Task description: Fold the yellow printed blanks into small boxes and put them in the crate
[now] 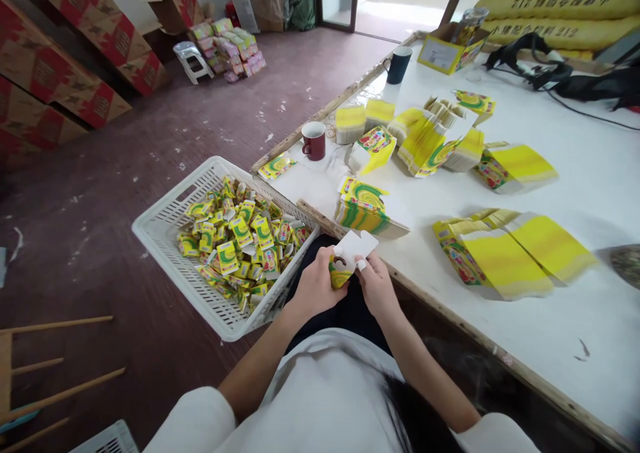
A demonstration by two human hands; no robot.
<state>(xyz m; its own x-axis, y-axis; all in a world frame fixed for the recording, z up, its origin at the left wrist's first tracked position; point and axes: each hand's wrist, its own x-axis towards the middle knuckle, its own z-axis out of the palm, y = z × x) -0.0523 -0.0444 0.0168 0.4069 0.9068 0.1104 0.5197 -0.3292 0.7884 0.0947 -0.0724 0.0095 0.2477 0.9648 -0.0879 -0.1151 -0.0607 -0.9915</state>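
Over my lap, my left hand (320, 281) is closed round a small yellow-green cardboard box (341, 276). White flaps stand up from its top. The fingers of my right hand (376, 285) pinch the right side of those flaps. What lies inside the box is hidden. Just beyond my hands, a stack of flat yellow box blanks (364, 203) stands at the table's edge. To my left, a white plastic basket (173, 229) holds many small yellow-green boxes (241, 231).
More stacks of yellow blanks (505, 253) lie across the white table (540, 346). A red mug (314, 143) and a dark mug (399, 66) stand near its left edge. Large cartons (75, 46), a white stool (193, 63) and a wooden frame (55, 366) are on the floor.
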